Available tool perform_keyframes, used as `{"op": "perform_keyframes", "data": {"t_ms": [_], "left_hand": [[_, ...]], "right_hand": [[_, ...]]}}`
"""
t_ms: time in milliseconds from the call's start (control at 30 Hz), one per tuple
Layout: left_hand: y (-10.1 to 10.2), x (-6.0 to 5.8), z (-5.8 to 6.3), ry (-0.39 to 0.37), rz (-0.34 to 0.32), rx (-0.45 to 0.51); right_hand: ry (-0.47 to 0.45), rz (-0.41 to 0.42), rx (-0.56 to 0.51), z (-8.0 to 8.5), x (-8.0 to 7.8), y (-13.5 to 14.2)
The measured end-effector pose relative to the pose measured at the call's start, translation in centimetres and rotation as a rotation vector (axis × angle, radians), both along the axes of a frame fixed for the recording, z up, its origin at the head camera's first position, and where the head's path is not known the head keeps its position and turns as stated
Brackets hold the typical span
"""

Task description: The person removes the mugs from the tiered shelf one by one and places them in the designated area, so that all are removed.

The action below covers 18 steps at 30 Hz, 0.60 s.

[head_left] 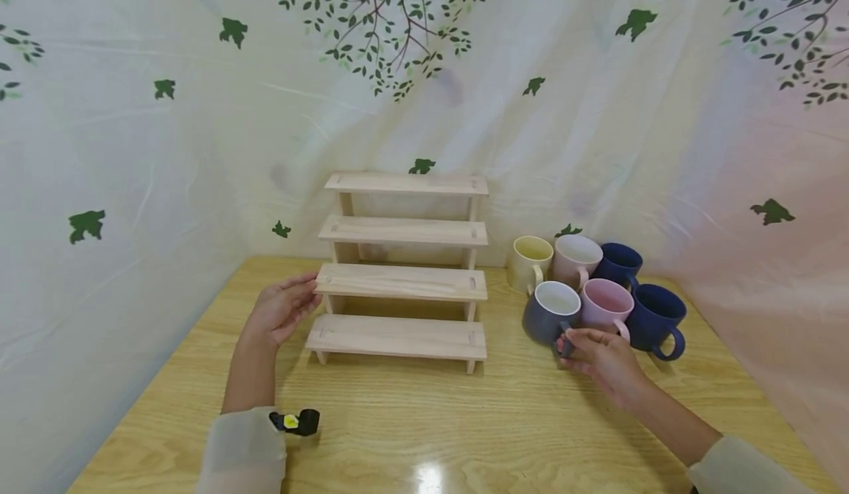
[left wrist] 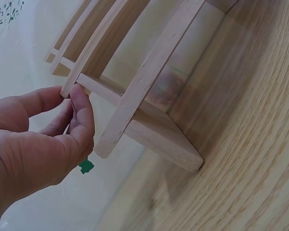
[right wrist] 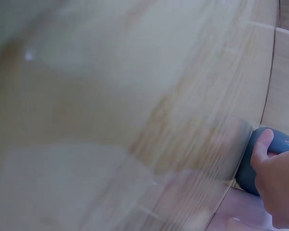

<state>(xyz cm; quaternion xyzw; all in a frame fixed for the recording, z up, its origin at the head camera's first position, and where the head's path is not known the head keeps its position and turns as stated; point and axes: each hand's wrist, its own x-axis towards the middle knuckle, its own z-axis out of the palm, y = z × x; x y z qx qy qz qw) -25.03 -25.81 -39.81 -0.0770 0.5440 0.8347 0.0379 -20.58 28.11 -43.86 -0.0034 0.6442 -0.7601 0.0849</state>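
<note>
A pale wooden stepped shelf (head_left: 398,339) with several tiers stands on the table. At its left side, my left hand (head_left: 284,308) pinches the end of the second tier from the bottom; in the left wrist view, the thumb and fingers of that hand (left wrist: 48,139) close on the board's corner. My right hand (head_left: 606,361) grips the handle of a dark grey mug (head_left: 549,321) with a white inside. This mug is upright at the front left of a cluster of mugs. In the right wrist view, the right thumb lies along the grey mug (right wrist: 250,168).
Beside the grey mug stand a pink mug (head_left: 606,304), a navy mug (head_left: 646,317), a yellow mug (head_left: 530,258), a pale pink mug (head_left: 575,258) and another navy mug (head_left: 620,258). A curtain (head_left: 199,147) with leaf prints hangs behind the wooden table (head_left: 371,428).
</note>
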Motion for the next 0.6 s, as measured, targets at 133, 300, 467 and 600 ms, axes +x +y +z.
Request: {"op": "perform_keyframes", "data": {"t_ms": [133,300,467,600], "left_hand": [[0.0,-0.1,0.0,-0.01,0.003,-0.001],[-0.1,0.0,0.0,-0.013,0.001,-0.006],[-0.3,0.3,0.0,-0.007,0.03,-0.026],[-0.2,0.6,0.5,0.017,0.089,-0.125]], "right_hand": [[-0.024,-0.027,-0.009,0.3,0.3,0.0],[-0.001,-0.13,0.184,1.0,0.9,-0.2],[0.109,-0.217,0.489,2.4,1.3,-0.8],[0.222,-0.238,0.621,3.6,1.4,-1.1]]}}
